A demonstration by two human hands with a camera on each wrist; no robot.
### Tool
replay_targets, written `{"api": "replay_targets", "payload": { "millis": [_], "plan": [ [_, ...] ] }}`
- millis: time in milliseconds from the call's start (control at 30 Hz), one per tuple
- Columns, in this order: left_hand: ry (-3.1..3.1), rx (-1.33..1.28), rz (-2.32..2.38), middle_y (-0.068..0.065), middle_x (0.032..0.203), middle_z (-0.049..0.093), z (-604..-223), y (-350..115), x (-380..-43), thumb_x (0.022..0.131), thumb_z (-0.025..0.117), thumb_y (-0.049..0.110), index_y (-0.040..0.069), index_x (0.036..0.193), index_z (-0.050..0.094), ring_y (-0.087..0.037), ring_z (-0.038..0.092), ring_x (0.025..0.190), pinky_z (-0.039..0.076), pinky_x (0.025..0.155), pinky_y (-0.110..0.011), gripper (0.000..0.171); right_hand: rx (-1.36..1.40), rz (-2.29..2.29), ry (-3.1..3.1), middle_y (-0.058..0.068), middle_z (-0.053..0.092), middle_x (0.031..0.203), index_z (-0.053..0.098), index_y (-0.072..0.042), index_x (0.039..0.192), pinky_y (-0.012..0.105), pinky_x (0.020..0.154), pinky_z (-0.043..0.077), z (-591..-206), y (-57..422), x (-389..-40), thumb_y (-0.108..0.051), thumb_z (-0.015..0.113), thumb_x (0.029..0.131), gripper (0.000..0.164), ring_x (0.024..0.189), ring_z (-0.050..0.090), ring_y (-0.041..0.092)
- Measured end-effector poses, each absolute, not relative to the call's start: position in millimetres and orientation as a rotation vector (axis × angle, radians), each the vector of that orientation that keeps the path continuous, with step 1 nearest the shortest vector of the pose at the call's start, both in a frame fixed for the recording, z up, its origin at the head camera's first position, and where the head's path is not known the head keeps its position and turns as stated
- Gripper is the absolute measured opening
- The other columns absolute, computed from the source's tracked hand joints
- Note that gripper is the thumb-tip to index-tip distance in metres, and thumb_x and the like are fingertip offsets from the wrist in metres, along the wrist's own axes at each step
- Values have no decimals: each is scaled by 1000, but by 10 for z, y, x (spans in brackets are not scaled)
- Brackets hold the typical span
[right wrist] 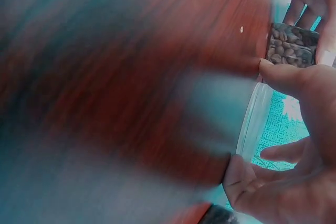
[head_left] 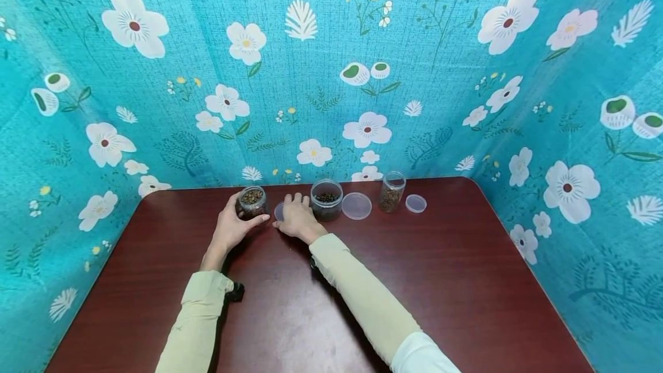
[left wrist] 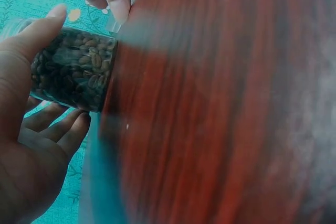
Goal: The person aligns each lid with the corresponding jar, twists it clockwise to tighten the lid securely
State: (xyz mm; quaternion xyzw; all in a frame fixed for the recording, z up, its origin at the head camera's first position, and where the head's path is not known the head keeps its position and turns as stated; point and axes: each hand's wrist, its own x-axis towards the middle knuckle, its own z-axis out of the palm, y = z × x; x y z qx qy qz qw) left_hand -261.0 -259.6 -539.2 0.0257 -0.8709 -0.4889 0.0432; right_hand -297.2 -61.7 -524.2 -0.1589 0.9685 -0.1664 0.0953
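At the table's far left, my left hand [head_left: 231, 227] holds a clear jar [head_left: 252, 197] of brown coffee beans, its thumb on the near side and the other fingers round the far side. The jar stands upright and no lid covers its mouth. In the left wrist view the beans [left wrist: 79, 69] show through its wall. Just right of it, my right hand [head_left: 300, 219] spans a round clear lid [head_left: 279, 212] lying on the table. In the right wrist view thumb and fingertips grip the rim of that lid [right wrist: 251, 121]; the hand partly hides it in the head view.
Right of the hands stands a wider open jar [head_left: 327, 206] with dark contents, with a large clear lid [head_left: 356, 206] beside it. Further right are a tall open jar [head_left: 391, 194] of brown contents and a small lid [head_left: 416, 204]. A flowered cloth [head_left: 321, 102] hangs behind the dark-red table [head_left: 414, 281].
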Motion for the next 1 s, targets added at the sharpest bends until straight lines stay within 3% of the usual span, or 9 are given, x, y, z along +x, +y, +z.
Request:
{"api": "replay_targets", "payload": {
  "millis": [133,467,1000],
  "plan": [
    [-2664,86,-1478,-24,156,50,-5397,-2591,-2618,83,90,44,9,162,31,-41,56,141,47,115,-57,104,-489,-487,2879,22,43,154,36,-2,160,45,102,56,-5250,-630,-2967,-51,70,99,85,141,43,40],
    [-2679,82,-1384,-21,149,57,-5403,-2545,-2618,83,88,50,8,158,39,-39,56,139,47,113,-60,99,-545,-410,2907,20,51,138,58,0,140,40,93,59,-5237,-632,-2968,-50,68,99,66,123,48,33],
    [-2699,93,-1338,-21,138,65,-5369,-2531,-2585,85,87,49,4,148,50,-38,62,130,52,106,-58,86,-540,-582,2877,23,50,138,54,4,143,44,104,52,-5253,-614,-2921,-46,75,95,72,125,48,36]
  ]
}}
